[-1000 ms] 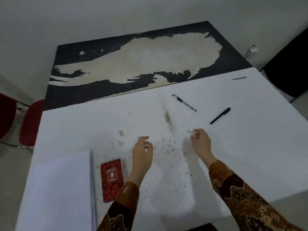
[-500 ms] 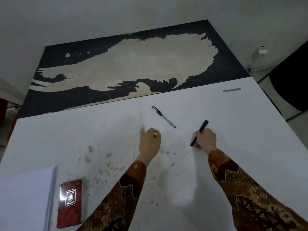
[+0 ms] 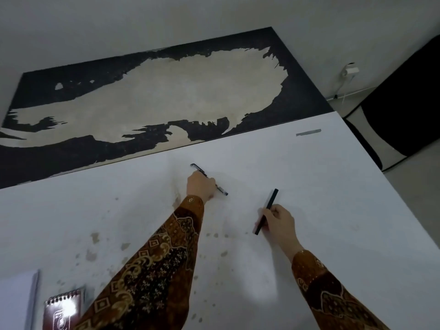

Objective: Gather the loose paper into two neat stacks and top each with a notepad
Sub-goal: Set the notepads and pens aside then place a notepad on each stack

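A stack of white paper (image 3: 16, 298) lies at the table's near left corner, cut off by the frame. Beside it sits a red spiral notepad (image 3: 63, 310), partly hidden by my left sleeve. My left hand (image 3: 201, 188) reaches across the white table (image 3: 333, 210) and curls over a black-and-clear pen (image 3: 209, 179) lying on it. My right hand (image 3: 278, 221) grips a black pen (image 3: 267, 210), whose tip points away from me.
The white table has brown stains (image 3: 95, 236) around its middle. A strip of grey tape (image 3: 308, 132) is stuck at the far right. Behind stands a second, black table with worn pale surface (image 3: 166, 91). A wall socket (image 3: 348, 71) and dark furniture (image 3: 404, 103) are at right.
My left hand moved forward from the stained middle onto the black-and-clear pen. My right hand took the black pen and now holds it. The view shifted forward; paper and notepad slid to the bottom left.
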A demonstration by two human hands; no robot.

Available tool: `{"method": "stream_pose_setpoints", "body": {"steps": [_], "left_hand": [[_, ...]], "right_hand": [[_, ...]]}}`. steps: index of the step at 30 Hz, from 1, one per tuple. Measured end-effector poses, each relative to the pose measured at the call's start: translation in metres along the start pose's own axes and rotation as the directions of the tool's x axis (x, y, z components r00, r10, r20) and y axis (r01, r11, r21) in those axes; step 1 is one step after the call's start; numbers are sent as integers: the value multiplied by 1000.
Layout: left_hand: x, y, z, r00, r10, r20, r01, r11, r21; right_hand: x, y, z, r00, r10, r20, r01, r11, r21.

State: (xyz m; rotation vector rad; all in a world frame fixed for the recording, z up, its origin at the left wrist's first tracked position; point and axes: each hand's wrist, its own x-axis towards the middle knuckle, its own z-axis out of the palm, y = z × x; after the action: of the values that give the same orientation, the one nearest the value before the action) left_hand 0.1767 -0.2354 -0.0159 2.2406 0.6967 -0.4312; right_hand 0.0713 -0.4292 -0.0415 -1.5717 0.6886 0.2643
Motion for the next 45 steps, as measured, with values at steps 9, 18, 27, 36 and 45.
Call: {"method": "stream_pose_setpoints", "body": {"steps": [9,18,27,36,45], "left_hand": [[-49,-45,-18,998,51,32,-45,986,-162],[-163,-190,-48,996,-39,-78,23,980,-196],[-195,-287,-79,983,-6,-182,4,1000,-7],[-188,-322,-92,987,39,-156,-24,995,93],[-188,-341,-93,974,143,-175,-135,989,58]], "right_hand": [[-11,1,11,997,-64,46,71,980,-186],[-95,31,85,932,-75,356,193,932,-307],[-186,86,154,840,4,542,275,859,-432],[-213,108,203,848,-71,526,381,770,-511],[-223,112,239,867,-205,455,462,676,-575]]}}
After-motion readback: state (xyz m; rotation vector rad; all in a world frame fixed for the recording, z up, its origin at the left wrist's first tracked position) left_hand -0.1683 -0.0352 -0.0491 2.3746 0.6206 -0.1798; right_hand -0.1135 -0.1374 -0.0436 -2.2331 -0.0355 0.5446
